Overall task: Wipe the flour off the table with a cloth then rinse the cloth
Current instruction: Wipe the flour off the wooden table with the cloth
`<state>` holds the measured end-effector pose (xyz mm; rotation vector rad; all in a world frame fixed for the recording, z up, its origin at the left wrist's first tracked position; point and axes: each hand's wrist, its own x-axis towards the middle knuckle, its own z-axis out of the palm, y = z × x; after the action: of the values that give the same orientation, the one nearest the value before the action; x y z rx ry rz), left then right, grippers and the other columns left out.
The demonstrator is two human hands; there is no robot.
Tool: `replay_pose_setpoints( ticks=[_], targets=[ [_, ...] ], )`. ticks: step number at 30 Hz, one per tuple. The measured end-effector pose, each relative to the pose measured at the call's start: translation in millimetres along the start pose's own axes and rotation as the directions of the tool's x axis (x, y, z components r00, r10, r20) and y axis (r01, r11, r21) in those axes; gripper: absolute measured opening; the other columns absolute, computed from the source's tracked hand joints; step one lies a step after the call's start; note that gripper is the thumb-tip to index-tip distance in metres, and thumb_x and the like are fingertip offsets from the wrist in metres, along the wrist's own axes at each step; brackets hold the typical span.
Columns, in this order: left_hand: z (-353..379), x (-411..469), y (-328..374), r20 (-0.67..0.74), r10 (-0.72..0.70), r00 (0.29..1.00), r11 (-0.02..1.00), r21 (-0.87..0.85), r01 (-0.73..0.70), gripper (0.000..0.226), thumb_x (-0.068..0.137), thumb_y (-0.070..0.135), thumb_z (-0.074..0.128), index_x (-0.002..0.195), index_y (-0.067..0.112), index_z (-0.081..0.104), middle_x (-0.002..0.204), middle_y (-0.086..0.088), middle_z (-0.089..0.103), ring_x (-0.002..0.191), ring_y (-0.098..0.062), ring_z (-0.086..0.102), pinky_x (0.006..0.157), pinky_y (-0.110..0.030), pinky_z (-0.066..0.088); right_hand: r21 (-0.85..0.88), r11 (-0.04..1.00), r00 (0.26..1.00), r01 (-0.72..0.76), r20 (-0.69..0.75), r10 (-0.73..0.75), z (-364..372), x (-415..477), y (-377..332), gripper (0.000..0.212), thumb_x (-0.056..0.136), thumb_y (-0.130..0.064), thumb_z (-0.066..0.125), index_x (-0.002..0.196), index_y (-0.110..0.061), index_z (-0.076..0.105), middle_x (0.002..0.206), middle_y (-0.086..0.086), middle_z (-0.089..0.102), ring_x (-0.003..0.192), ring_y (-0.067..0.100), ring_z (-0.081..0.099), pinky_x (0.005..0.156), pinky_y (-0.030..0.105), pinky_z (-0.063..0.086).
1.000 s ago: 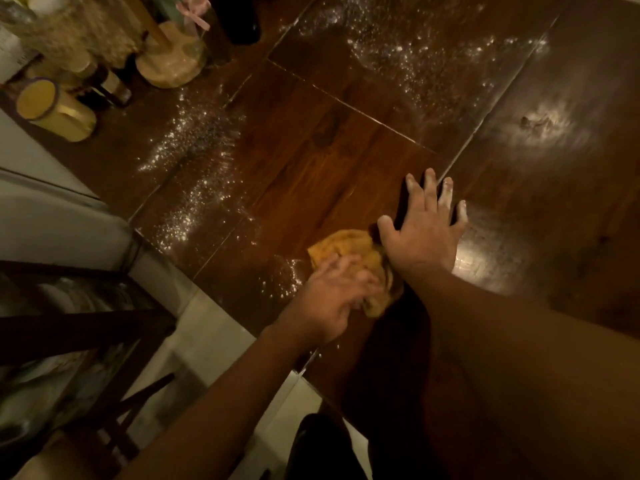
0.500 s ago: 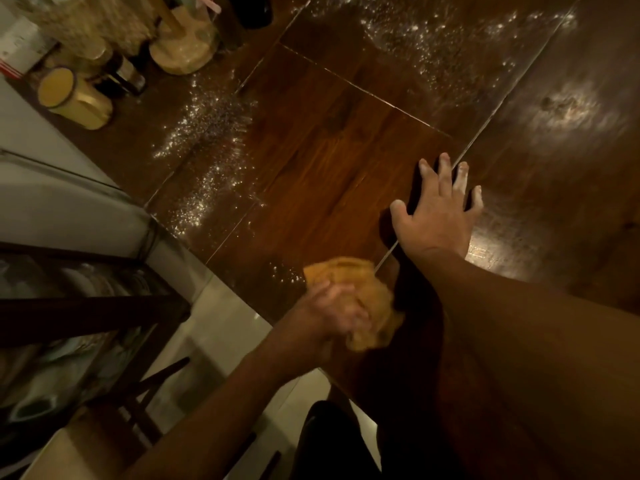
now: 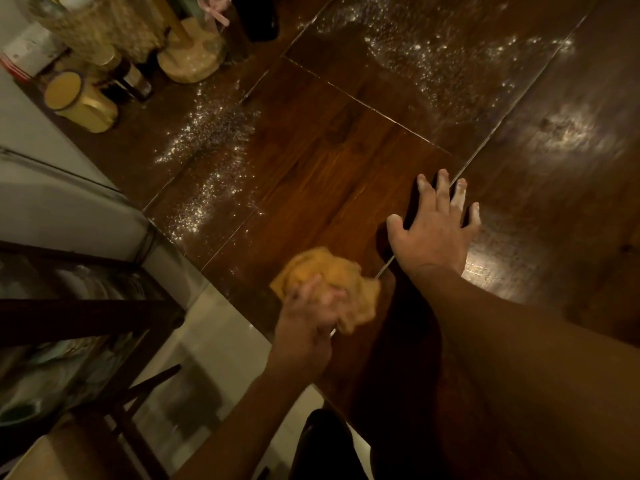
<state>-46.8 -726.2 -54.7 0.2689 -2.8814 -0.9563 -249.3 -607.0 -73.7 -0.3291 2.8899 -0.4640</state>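
**Yellow cloth bunched at the table's near edge**

Dark wood planks make up the table [image 3: 346, 150]. The yellow cloth [image 3: 332, 271] lies crumpled on it close to the near edge, under the left hand [image 3: 308, 320], whose fingers curl over the bunched fabric and grip it; the hand is blurred. Just beside the cloth, the right hand [image 3: 433, 237] rests palm down on the wood with its fingers straight and spread, white flour on the fingertips [image 3: 459, 188]. A band of flour [image 3: 207, 161] runs across the planks to the left of the hands, and a wider scatter [image 3: 433, 57] covers the far side of the table. At the far left corner stand a yellow mug [image 3: 81, 102], a dark jar [image 3: 133, 81] and a round wooden base [image 3: 190, 58].
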Motion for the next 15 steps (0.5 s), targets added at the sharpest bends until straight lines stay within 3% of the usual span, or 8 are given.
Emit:
replay_pose_setpoints(
  ticks=[3,5,7,8,10,11,13,15],
  targets=[
    [-17.3,-24.2,-23.4,0.309,0.260,0.915,0.960,0.021,-0.279,0.054,0.078,0.008,0.059,0.120,0.041,0.057,0.134,0.025,0.049,0.142,-0.007,0.025,0.119,-0.035,0.011,-0.002,1.000,1.000,0.002,0.013,-0.002,-0.8,0.0,-0.3,0.076,0.087,-0.055,0.036,0.156,-0.026,0.020,0.168,0.003,0.003,0.155,0.027,-0.004,0.121,0.056,0.002],
    [-38.2,-20.6,-54.2,0.278,0.243,0.930,0.961,0.061,-0.269,0.047,0.079,0.015,0.055,0.119,0.040,0.058,0.134,0.032,0.047,0.138,-0.002,0.030,0.115,-0.040,0.023,-0.019,1.000,1.000,0.006,0.020,-0.005,-2.0,0.0,-1.3,0.077,0.088,-0.056,0.036,0.157,-0.025,0.019,0.168,0.004,0.002,0.154,0.028,-0.005,0.121,0.057,0.001],
    [-57.1,-7.9,-73.4,0.104,0.019,0.994,0.997,0.075,-0.027,0.045,0.082,0.014,0.053,0.118,0.039,0.060,0.131,0.044,0.039,0.135,0.005,0.029,0.109,-0.044,0.034,-0.051,0.998,0.999,0.025,0.035,-0.024,-2.5,-0.7,-2.4,0.079,0.088,-0.058,0.035,0.157,-0.026,0.016,0.168,0.007,0.000,0.154,0.031,-0.006,0.120,0.058,0.001],
    [-60.7,-0.9,-76.6,-0.008,-0.134,0.991,0.989,0.063,0.134,0.048,0.083,0.006,0.055,0.117,0.039,0.063,0.129,0.044,0.039,0.136,0.002,0.029,0.109,-0.049,0.034,-0.061,0.997,0.998,0.041,0.044,-0.038,-2.5,-1.1,-2.6,0.079,0.088,-0.059,0.035,0.157,-0.027,0.016,0.168,0.008,0.000,0.154,0.033,-0.007,0.120,0.058,0.000],
    [-54.4,10.9,-67.6,-0.178,-0.374,0.910,0.919,0.065,0.390,0.058,0.081,-0.009,0.058,0.118,0.035,0.062,0.132,0.033,0.038,0.135,-0.010,0.027,0.108,-0.061,0.032,-0.074,0.995,0.996,0.064,0.059,-0.060,-2.7,-1.8,-2.3,0.080,0.088,-0.061,0.033,0.158,-0.027,0.014,0.168,0.010,-0.002,0.153,0.036,-0.008,0.121,0.059,0.000],
    [-47.4,14.4,-57.6,-0.202,-0.422,0.884,0.892,0.083,0.445,0.058,0.081,-0.009,0.059,0.120,0.033,0.062,0.134,0.027,0.037,0.136,-0.013,0.024,0.106,-0.063,0.033,-0.080,0.994,0.996,0.071,0.063,-0.066,-2.6,-1.7,-2.0,0.081,0.088,-0.061,0.033,0.158,-0.027,0.013,0.168,0.010,-0.003,0.153,0.037,-0.008,0.121,0.060,0.000],
    [-27.9,8.6,-38.9,-0.121,-0.347,0.930,0.929,0.090,0.359,0.053,0.084,0.000,0.057,0.125,0.034,0.060,0.140,0.026,0.034,0.140,-0.016,0.019,0.103,-0.064,0.036,-0.092,0.993,0.995,0.076,0.071,-0.069,-2.2,-1.2,-1.5,0.082,0.087,-0.062,0.032,0.158,-0.026,0.012,0.168,0.010,-0.004,0.153,0.038,-0.009,0.120,0.060,0.000],
    [-13.6,-11.2,-25.9,0.104,-0.085,0.991,0.995,0.060,0.079,0.053,0.085,0.008,0.049,0.127,0.040,0.053,0.142,0.028,0.037,0.143,-0.015,0.018,0.108,-0.057,0.030,-0.094,0.993,0.995,0.077,0.074,-0.071,-2.3,-1.4,-1.7,0.083,0.087,-0.062,0.032,0.158,-0.026,0.012,0.168,0.010,-0.004,0.153,0.038,-0.009,0.120,0.060,0.000]
  ],
)
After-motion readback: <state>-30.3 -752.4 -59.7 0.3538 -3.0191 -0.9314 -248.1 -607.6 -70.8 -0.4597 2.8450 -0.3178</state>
